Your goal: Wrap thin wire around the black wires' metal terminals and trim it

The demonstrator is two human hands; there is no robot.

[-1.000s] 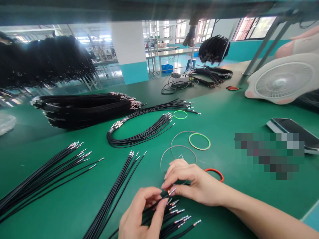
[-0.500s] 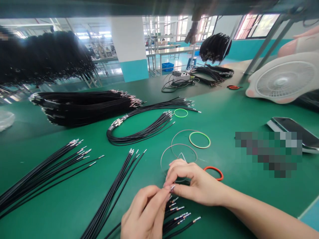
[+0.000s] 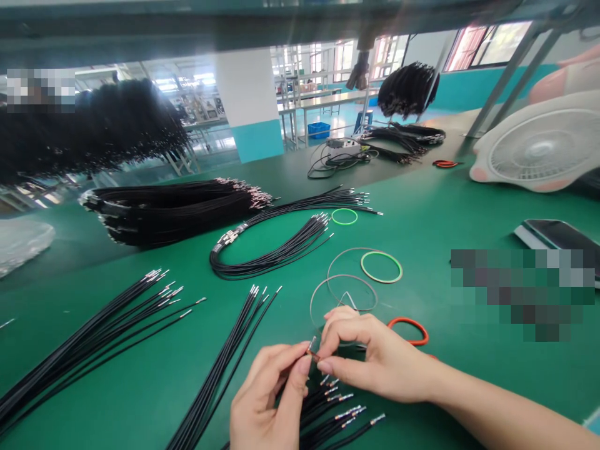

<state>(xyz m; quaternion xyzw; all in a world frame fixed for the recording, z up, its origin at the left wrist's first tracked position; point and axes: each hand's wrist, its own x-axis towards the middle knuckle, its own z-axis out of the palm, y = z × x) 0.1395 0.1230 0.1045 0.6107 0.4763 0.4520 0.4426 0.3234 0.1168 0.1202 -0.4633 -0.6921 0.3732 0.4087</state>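
Observation:
In the head view my left hand (image 3: 269, 397) is closed, pinching a thin cable end with a silver terminal (image 3: 312, 343) that points up between thumb and forefinger. Close against it, my right hand (image 3: 372, 353) pinches a small copper-coloured piece (image 3: 314, 355) at the same cable end; its far part is hidden by the fingertips. Below both hands lies a bunch of black cables (image 3: 323, 425) with silver terminals pointing right. An orange loop handle (image 3: 412, 330) shows behind my right hand, its other end covered. Thin wire loops (image 3: 344, 276) lie just beyond the fingers.
More black cable bundles lie on the green table (image 3: 154, 387): a straight bunch (image 3: 225, 369), a left bunch (image 3: 94, 350), a curved bundle (image 3: 262, 269) and a thick coil (image 3: 178, 212). Green rings (image 3: 382, 281), a phone (image 3: 557, 240) and a white fan (image 3: 544, 147) stand right.
My fingertips have parted slightly, so the upright terminal and copper-coloured piece now show between them. The whole view has shifted a little, with table things appearing farther right.

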